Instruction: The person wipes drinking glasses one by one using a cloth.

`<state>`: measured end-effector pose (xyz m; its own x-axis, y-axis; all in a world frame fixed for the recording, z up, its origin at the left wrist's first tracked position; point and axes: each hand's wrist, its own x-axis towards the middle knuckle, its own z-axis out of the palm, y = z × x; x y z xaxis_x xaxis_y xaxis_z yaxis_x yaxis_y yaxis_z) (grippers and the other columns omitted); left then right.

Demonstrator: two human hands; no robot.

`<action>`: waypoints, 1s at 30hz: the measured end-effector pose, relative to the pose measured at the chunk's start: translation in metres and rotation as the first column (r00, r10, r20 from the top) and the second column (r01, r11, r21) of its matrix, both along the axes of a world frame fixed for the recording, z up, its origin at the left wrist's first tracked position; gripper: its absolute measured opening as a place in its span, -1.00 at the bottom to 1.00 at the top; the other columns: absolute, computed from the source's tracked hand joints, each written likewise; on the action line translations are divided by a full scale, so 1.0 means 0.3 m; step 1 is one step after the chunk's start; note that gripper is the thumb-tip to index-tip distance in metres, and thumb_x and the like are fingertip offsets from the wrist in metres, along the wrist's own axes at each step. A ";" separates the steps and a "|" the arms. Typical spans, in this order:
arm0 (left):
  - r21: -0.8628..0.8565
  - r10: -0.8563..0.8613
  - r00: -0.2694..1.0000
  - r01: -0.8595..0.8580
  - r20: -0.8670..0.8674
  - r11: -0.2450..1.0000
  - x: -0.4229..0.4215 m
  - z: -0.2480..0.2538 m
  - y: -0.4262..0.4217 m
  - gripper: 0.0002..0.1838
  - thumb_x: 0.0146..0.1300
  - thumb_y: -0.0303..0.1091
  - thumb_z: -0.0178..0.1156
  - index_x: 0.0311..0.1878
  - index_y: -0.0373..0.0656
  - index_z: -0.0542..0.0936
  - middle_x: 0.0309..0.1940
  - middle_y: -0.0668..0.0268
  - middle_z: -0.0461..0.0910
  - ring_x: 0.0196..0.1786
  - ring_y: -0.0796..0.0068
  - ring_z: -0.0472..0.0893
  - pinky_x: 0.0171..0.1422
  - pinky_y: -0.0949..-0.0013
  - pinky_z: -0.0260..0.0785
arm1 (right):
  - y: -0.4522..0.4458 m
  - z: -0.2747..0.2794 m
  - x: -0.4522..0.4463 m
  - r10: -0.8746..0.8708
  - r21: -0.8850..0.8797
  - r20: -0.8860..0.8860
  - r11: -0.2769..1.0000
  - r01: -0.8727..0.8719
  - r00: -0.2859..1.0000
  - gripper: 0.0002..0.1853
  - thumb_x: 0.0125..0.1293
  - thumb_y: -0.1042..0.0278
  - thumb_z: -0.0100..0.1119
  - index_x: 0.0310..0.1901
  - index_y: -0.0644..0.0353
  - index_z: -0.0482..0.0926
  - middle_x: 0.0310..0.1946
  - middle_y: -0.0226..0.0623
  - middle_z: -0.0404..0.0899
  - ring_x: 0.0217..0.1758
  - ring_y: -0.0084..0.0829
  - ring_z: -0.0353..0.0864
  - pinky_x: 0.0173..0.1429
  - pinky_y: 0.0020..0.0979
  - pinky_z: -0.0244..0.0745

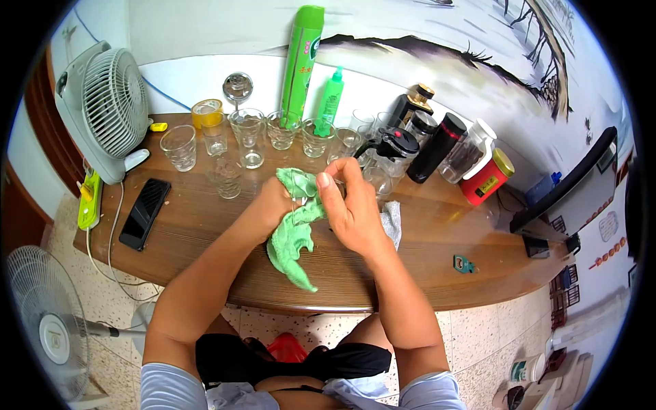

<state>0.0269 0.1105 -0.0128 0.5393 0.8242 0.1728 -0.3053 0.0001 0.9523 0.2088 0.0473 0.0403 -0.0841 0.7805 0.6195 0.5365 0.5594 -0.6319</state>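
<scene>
A green cloth (292,247) hangs between my two hands above the front middle of the table. My left hand (272,203) is closed around its upper part. My right hand (355,213) has thumb and bent fingers closed at the cloth's right edge. A shiny, clear edge shows in the folds between the hands, perhaps of a glass, mostly hidden. Just behind them stand several clear drinking glasses (251,140) and a glass pot with a black lid (396,142). A grey cloth (391,223) lies beside my right hand.
A phone (144,213), power strip (89,202) and white fan (109,102) are at left. Behind the glasses stand a tall green spray can (302,68) and green pump bottle (331,102). To the right are a black flask (439,147), red tin (486,178) and teal bottle opener (463,264).
</scene>
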 end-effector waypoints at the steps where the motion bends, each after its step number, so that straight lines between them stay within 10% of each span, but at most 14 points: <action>1: 0.143 0.088 0.993 -0.076 -0.082 0.987 0.000 0.001 -0.001 -0.79 0.43 -0.37 0.38 0.06 -0.20 0.69 -0.19 0.35 0.75 -0.19 0.52 0.73 -0.11 0.32 0.61 | 0.003 -0.003 -0.002 0.007 -0.067 -0.026 0.998 -0.008 1.000 -0.51 0.68 -0.09 0.13 0.02 0.32 0.51 -0.32 0.01 0.65 -0.29 -0.01 0.72 -0.13 -0.13 0.62; 4: 0.440 0.354 0.901 -0.219 -0.251 0.871 -0.006 0.023 -0.007 -0.81 0.20 -0.49 0.49 -0.15 -0.31 0.73 -0.33 0.28 0.78 -0.29 0.44 0.76 -0.16 0.29 0.61 | -0.021 0.039 -0.016 -0.012 -0.449 -0.168 0.891 -0.066 0.986 -0.43 0.69 -0.19 0.07 0.00 0.34 0.49 -0.43 -0.07 0.62 -0.45 -0.22 0.69 -0.34 -0.24 0.60; 9: 0.504 0.419 0.856 -0.229 -0.304 0.833 -0.004 0.044 -0.019 -0.81 0.33 -0.39 0.43 -0.06 -0.26 0.73 -0.23 0.32 0.78 -0.20 0.50 0.74 -0.11 0.31 0.61 | -0.024 0.045 -0.010 -0.023 -0.443 -0.261 0.891 -0.098 0.965 -0.41 0.67 -0.20 0.10 0.07 0.36 0.51 -0.30 -0.06 0.66 -0.41 -0.34 0.70 -0.37 -0.34 0.57; 12: -0.065 0.186 0.983 -0.186 -0.003 0.981 0.010 0.065 -0.035 -0.76 0.50 -0.28 0.33 0.11 -0.17 0.70 -0.13 0.37 0.75 -0.14 0.55 0.70 -0.12 0.34 0.59 | -0.013 0.027 -0.001 0.025 -0.187 -0.126 0.981 -0.048 0.992 -0.43 0.64 -0.14 0.17 0.17 0.35 0.52 -0.07 0.03 0.66 -0.25 -0.21 0.74 -0.17 -0.27 0.62; 16: -0.250 0.102 0.993 -0.085 0.055 0.964 0.012 0.124 -0.074 -0.76 0.58 -0.20 0.24 0.12 -0.12 0.65 -0.14 0.42 0.68 -0.15 0.57 0.67 -0.17 0.37 0.60 | -0.005 0.022 0.010 0.041 0.017 0.000 0.999 -0.041 0.999 -0.43 0.61 -0.10 0.24 0.25 0.34 0.52 0.17 0.10 0.60 -0.08 -0.04 0.74 0.06 -0.17 0.61; 19: -0.208 0.036 0.998 -0.024 0.054 0.978 -0.006 0.093 -0.053 -0.80 0.53 -0.28 0.30 0.09 -0.14 0.63 -0.19 0.40 0.68 -0.16 0.56 0.69 -0.16 0.34 0.63 | 0.023 0.005 0.017 0.019 0.215 0.098 0.976 -0.040 0.995 -0.43 0.61 -0.11 0.23 0.25 0.32 0.52 0.09 0.11 0.65 -0.10 0.05 0.73 0.08 -0.13 0.61; 26: 0.518 0.454 0.849 -0.268 -0.272 0.812 -0.013 0.029 0.007 -0.79 0.23 -0.52 0.48 -0.08 -0.23 0.71 -0.28 0.31 0.75 -0.25 0.40 0.72 -0.11 0.24 0.59 | 0.004 0.002 0.002 0.039 -0.291 -0.100 0.954 -0.066 0.994 -0.39 0.68 -0.23 0.07 0.19 0.31 0.54 -0.27 0.06 0.71 -0.16 0.03 0.74 0.04 -0.08 0.62; 30: 0.521 0.436 0.851 -0.240 -0.294 0.819 -0.018 0.047 -0.007 -0.84 0.25 -0.48 0.48 -0.12 -0.22 0.74 -0.29 0.29 0.76 -0.25 0.38 0.72 -0.10 0.23 0.56 | -0.033 0.071 0.001 0.012 -0.571 -0.161 0.814 -0.103 0.987 -0.33 0.68 -0.30 -0.02 0.19 0.32 0.54 -0.25 0.08 0.71 -0.14 0.04 0.76 0.06 -0.04 0.63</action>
<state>0.0215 0.1086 0.0012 0.3414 0.8462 0.4093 0.1857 -0.4875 0.8531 0.2092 0.0374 0.0616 -0.0867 0.9940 0.0666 0.3930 0.0955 -0.9146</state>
